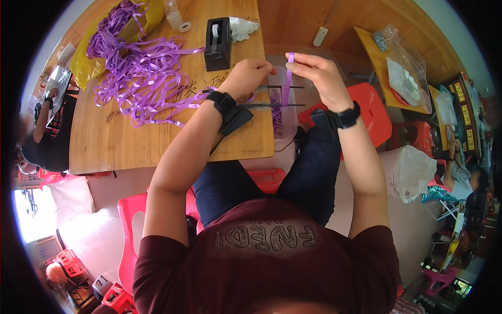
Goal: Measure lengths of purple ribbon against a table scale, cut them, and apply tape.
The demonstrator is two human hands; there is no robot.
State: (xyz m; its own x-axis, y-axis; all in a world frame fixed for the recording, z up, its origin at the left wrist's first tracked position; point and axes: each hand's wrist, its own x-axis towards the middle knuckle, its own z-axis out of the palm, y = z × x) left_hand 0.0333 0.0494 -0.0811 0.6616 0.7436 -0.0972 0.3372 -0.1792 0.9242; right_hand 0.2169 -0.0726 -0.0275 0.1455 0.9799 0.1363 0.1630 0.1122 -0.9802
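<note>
A strip of purple ribbon (287,86) hangs from the thumb and fingers of my right hand (321,78), which pinch its upper end. It runs down across two thin dark rods (294,105) that reach out past the table edge. My left hand (246,78) is closed at the table's right edge, near the rods. Whatever its fingertips hold, if anything, does not show. Left of that wrist a tangled heap of purple ribbon (141,86) spreads over the wooden table. Below the rods, a translucent plastic bin (289,123) contains purple ribbon pieces.
A black tape dispenser (218,44) stands on the table (172,152), beside crumpled white plastic (242,29) and a tape roll (185,26). A yellow bag (81,68) lies under the heap. Red stools (368,112) and a white sack (410,172) are at right. Other people sit at both sides.
</note>
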